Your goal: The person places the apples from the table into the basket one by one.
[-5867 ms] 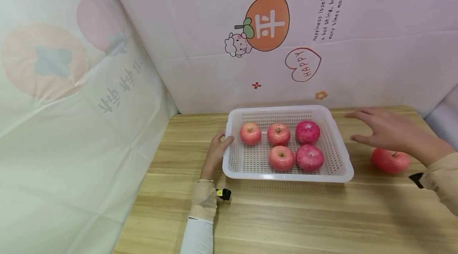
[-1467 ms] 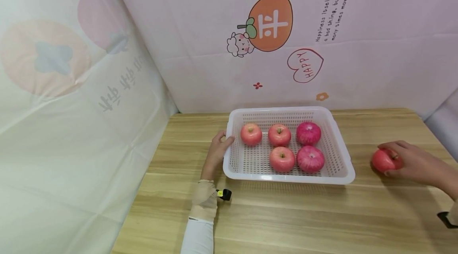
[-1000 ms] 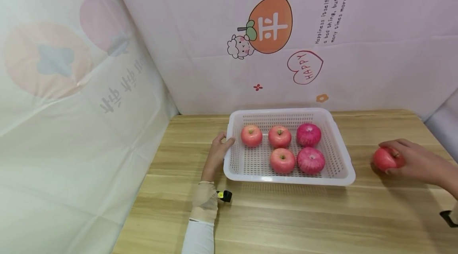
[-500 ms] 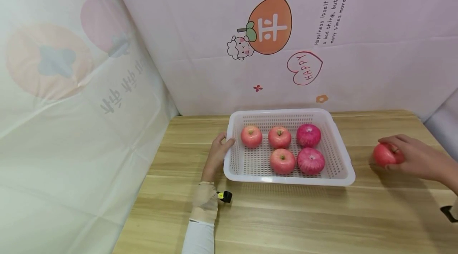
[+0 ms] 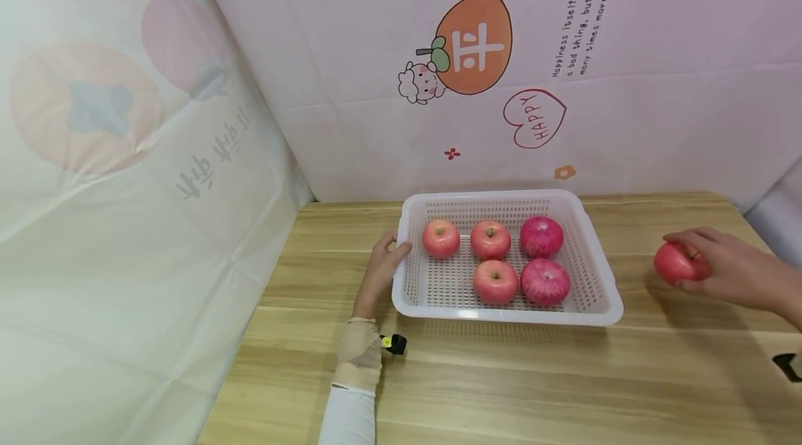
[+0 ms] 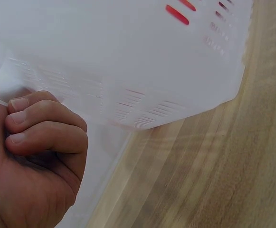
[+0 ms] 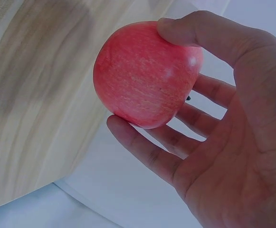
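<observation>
My left hand (image 5: 380, 266) grips the left rim of a white plastic basket (image 5: 507, 314); in the left wrist view the fingers (image 6: 50, 135) are curled under that rim. Inside the basket lie several apples: a lighter red apple (image 5: 441, 239) at the left, two more in the middle, and two deep pink ones, such as the front pink apple (image 5: 545, 283), at the right. To the right of the basket my right hand (image 5: 729, 267) holds a red apple (image 5: 678, 264) between thumb and fingers. The right wrist view shows this apple (image 7: 145, 76) close up, raised off the wood.
The basket stands on a wooden table (image 5: 501, 382) near its back edge. Behind it hangs a printed white cloth (image 5: 351, 131), with another cloth (image 5: 156, 278) along the left side. A shadow lies on the table under the right hand.
Earlier the right hand was spread above the lone apple near the basket's right side. It then took hold of the apple and has lifted it slightly. The left hand and basket stay put.
</observation>
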A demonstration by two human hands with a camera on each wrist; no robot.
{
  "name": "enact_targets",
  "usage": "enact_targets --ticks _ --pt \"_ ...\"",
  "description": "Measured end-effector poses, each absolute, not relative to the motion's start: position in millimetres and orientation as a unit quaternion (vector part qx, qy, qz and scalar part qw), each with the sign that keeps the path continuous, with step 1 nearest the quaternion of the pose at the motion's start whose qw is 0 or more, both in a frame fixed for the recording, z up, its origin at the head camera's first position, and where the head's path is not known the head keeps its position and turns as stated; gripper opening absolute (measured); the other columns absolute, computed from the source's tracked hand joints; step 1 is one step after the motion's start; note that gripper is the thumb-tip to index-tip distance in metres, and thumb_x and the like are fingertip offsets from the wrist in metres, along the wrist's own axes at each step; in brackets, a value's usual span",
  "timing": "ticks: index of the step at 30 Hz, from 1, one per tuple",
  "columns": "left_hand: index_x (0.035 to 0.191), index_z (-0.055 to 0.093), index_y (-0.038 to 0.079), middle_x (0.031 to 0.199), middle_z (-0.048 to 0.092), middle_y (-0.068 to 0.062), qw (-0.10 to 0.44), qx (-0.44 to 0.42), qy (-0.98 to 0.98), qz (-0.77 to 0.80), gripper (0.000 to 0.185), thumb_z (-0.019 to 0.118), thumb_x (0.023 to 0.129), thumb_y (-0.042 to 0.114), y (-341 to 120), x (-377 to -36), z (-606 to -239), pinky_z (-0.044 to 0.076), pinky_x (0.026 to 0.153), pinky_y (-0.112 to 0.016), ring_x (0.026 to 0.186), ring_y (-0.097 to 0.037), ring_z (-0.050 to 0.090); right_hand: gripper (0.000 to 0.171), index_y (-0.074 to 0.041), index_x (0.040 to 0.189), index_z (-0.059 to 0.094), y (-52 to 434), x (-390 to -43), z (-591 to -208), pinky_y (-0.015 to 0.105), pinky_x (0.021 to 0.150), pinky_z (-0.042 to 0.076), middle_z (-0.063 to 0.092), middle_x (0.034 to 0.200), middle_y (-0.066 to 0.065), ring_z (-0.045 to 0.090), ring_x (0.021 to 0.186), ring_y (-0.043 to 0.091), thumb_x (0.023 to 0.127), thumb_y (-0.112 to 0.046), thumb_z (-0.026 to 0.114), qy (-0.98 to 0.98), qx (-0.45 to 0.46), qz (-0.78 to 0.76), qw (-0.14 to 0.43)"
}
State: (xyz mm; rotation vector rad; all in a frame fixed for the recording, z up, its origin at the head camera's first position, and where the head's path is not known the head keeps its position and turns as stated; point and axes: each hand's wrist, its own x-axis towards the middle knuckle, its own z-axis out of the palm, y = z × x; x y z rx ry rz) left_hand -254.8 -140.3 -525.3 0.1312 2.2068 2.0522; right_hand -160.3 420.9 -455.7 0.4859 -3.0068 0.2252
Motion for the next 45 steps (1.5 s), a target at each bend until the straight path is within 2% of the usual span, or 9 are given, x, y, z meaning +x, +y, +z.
enact_targets --ticks 8,13,19,27,32,38,45 --pt "0.114 0.058 0.004 0.114 0.073 -0.037 0.068 0.046 0.73 0.679 0.023 0.061 0.105 0.024 -141 -257 -527 0.067 0.067 -0.036 0.096 -0.047 0.079 0.08 0.009 0.129 0.061 420 -164 -449 0.064 0.079 0.058 0.063 0.123 0.04 0.067 0.101 0.051 0.065 -0.018 0.1 -0.983 0.165 0.067 0.051" --pt "0.115 0.058 0.003 0.114 0.073 -0.037 0.065 0.045 0.732 0.676 0.025 0.062 0.104 0.025 -141 -257 -527 0.067 0.067 -0.036 0.094 -0.044 0.08 0.077 0.004 0.128 0.063 417 -164 -443 0.061 0.076 0.058 0.065 0.123 0.036 0.068 0.1 0.048 0.064 -0.018 0.1 -0.981 0.171 0.066 0.068" --pt "0.117 0.058 0.002 0.117 0.072 -0.038 0.067 0.044 0.732 0.677 0.025 0.061 0.105 0.024 -141 -257 -526 0.068 0.069 -0.037 0.1 -0.05 0.077 0.078 0.005 0.129 0.062 413 -165 -433 0.062 0.073 0.059 0.063 0.125 0.038 0.067 0.101 0.05 0.065 -0.018 0.099 -0.982 0.169 0.056 0.055" --pt "0.116 0.059 0.003 0.114 0.074 -0.036 0.068 0.042 0.731 0.678 0.024 0.06 0.105 0.024 -141 -257 -525 0.068 0.069 -0.038 0.1 -0.05 0.077 0.077 0.001 0.128 0.065 411 -169 -430 0.057 0.071 0.059 0.067 0.122 0.032 0.069 0.097 0.045 0.063 -0.02 0.101 -0.978 0.183 0.052 0.083" --pt "0.117 0.059 0.003 0.116 0.073 -0.037 0.072 0.04 0.733 0.675 0.025 0.06 0.105 0.025 -141 -257 -525 0.068 0.069 -0.038 0.101 -0.052 0.076 0.077 0.003 0.129 0.064 407 -170 -425 0.056 0.072 0.059 0.066 0.124 0.033 0.068 0.097 0.043 0.065 -0.022 0.1 -0.981 0.176 0.049 0.071" --pt "0.118 0.058 0.003 0.116 0.073 -0.037 0.07 0.039 0.736 0.672 0.026 0.061 0.105 0.026 -141 -256 -525 0.068 0.069 -0.037 0.099 -0.049 0.077 0.08 0.005 0.134 0.061 399 -169 -415 0.061 0.075 0.059 0.06 0.131 0.037 0.066 0.105 0.049 0.069 -0.025 0.098 -0.986 0.16 0.039 0.037" --pt "0.115 0.058 0.004 0.115 0.073 -0.036 0.066 0.036 0.734 0.675 0.023 0.061 0.103 0.024 -139 -255 -523 0.068 0.069 -0.04 0.098 -0.049 0.078 0.079 0.003 0.133 0.063 393 -173 -412 0.06 0.076 0.059 0.063 0.129 0.034 0.067 0.104 0.047 0.069 -0.026 0.098 -0.984 0.17 0.036 0.048"
